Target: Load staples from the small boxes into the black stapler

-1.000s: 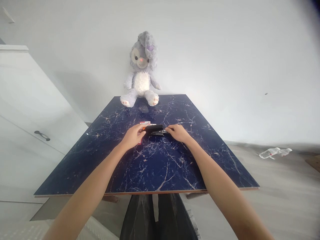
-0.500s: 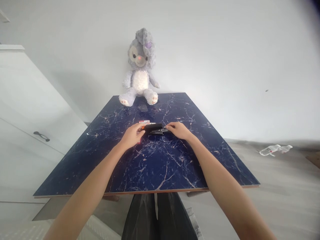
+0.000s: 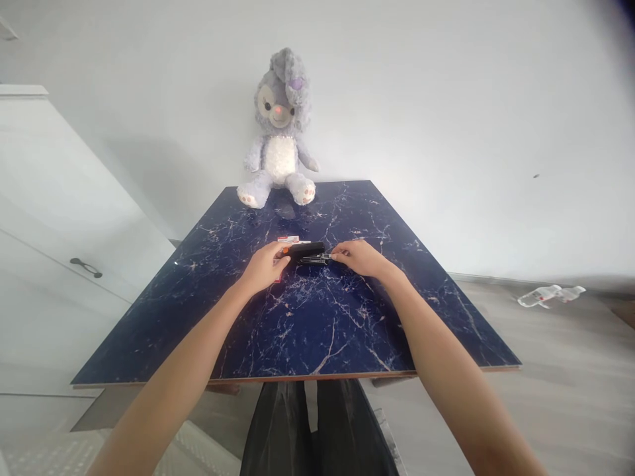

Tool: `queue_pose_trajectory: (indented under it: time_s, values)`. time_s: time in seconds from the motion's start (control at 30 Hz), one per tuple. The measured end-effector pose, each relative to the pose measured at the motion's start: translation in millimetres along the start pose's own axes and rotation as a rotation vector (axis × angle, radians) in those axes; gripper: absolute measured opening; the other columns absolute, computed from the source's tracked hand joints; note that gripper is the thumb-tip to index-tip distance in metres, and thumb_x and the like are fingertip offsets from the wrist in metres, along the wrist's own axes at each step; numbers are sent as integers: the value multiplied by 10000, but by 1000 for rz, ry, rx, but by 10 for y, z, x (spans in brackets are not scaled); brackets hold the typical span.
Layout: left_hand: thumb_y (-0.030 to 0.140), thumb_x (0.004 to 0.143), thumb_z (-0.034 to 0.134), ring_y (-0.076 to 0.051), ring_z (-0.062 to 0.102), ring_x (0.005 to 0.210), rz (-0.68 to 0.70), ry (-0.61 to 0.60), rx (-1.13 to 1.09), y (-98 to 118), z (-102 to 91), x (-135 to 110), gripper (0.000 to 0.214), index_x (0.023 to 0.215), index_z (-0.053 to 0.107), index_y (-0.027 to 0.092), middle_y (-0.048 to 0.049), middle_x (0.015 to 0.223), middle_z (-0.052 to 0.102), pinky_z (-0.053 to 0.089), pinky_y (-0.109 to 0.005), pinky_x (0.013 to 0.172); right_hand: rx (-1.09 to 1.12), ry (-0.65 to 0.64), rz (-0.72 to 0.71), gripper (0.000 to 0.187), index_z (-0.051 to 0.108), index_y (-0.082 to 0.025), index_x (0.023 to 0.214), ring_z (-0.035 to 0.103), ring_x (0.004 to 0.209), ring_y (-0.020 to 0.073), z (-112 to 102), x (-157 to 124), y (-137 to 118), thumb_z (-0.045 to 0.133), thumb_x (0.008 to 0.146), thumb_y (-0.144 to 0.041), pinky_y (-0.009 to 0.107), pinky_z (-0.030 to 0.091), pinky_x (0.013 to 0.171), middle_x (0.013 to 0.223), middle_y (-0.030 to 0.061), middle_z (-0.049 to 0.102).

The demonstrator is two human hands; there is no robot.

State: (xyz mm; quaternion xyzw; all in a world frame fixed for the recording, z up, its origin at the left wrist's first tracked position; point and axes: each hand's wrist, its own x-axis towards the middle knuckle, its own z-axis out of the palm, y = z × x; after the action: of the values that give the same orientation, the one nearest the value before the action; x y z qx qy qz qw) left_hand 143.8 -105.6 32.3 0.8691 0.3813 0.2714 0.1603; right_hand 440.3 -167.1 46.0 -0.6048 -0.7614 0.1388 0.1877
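A black stapler with an orange part at its left end lies across the middle of the table. Its metal rail shows below the black top, toward me. My left hand grips the orange end between thumb and fingers. At the stapler's other end, my right hand pinches the tip of the metal part; its fingertips hide the exact spot. A red-and-white packet lies partly beneath the stapler and my left hand, with a red corner showing below.
A grey plush rabbit sits at the back of the dark blue marbled table, against the wall. A white cabinet stands to the left. Clear plastic bottles lie on the floor at right.
My right fingers have shifted slightly along the stapler's metal end. My left hand keeps its grip on the orange end. The whole view has moved a little.
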Motion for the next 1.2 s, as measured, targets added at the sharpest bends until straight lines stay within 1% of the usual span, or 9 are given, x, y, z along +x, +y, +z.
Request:
queue_pose_trajectory:
  time_s: [0.2, 0.47, 0.63, 0.77, 0.9, 1.0, 1.03, 1.1, 1.2]
  values:
    - [260, 975, 588, -243, 685, 1097, 12, 3, 8, -11, 7, -1, 382, 1355, 611, 235, -85, 1284, 691, 554, -393, 973, 20, 28, -5, 259, 775, -249, 1077, 721, 979, 224, -48, -26, -63, 563, 991, -369, 328, 526, 891, 1081, 32, 788]
    - [257, 966, 598, -236, 697, 1060, -5, 7, 6, 20, 1, -4, 368, 1331, 621, 222, -85, 1271, 698, 561, -387, 954, -16, 38, 15, 246, 796, -256, 1044, 735, 972, 241, 21, 12, -49, 583, 976, -358, 343, 535, 916, 1038, 29, 799]
    - [274, 970, 591, -248, 692, 1087, -20, -6, 9, 28, -4, -7, 388, 1356, 608, 233, -90, 1299, 688, 571, -392, 943, 51, 19, 32, 281, 787, -244, 1076, 735, 970, 234, 20, 7, -29, 559, 993, -384, 343, 545, 917, 1070, 40, 795]
    - [272, 966, 598, -242, 698, 1068, -13, -1, -5, 13, 4, -10, 374, 1337, 615, 228, -86, 1315, 682, 566, -397, 954, 81, 3, 64, 256, 786, -239, 1066, 734, 950, 234, 23, 6, -25, 600, 968, -386, 340, 554, 878, 1065, 44, 794]
    - [271, 967, 596, -242, 690, 1081, -2, 0, -9, -5, 14, -6, 373, 1339, 614, 237, -84, 1306, 682, 555, -393, 965, 71, 3, 85, 236, 791, -251, 1043, 733, 960, 231, 50, 22, -44, 610, 961, -377, 334, 547, 877, 1045, 31, 797]
    - [271, 961, 606, -263, 647, 1136, -2, 6, 35, -6, 15, 0, 386, 1347, 612, 252, -87, 1272, 682, 531, -431, 1000, 32, 23, 114, 220, 793, -262, 1033, 729, 967, 233, 42, 23, -47, 660, 925, -400, 332, 540, 878, 1069, 29, 788]
    - [276, 953, 620, -278, 623, 1163, -10, 17, 58, -4, 14, 3, 403, 1355, 607, 256, -93, 1250, 680, 521, -450, 1010, 1, 40, 137, 244, 788, -262, 1057, 724, 981, 245, 22, 16, -46, 691, 901, -422, 343, 539, 883, 1103, 37, 780]
    - [297, 926, 662, -306, 574, 1212, -41, 32, 94, -2, 11, 6, 469, 1388, 586, 263, -108, 1198, 668, 507, -477, 1020, -50, 62, 216, 392, 750, -251, 1174, 713, 1010, 275, -46, -15, -56, 745, 846, -464, 372, 540, 884, 1150, 62, 765]
    - [326, 884, 714, -324, 532, 1242, -83, -21, 98, -14, 13, 5, 588, 1447, 546, 286, -118, 1163, 643, 507, -480, 1014, -3, 12, 317, 646, 619, -218, 1381, 716, 994, 294, -169, -89, -142, 777, 806, -465, 383, 549, 848, 1118, 89, 774]
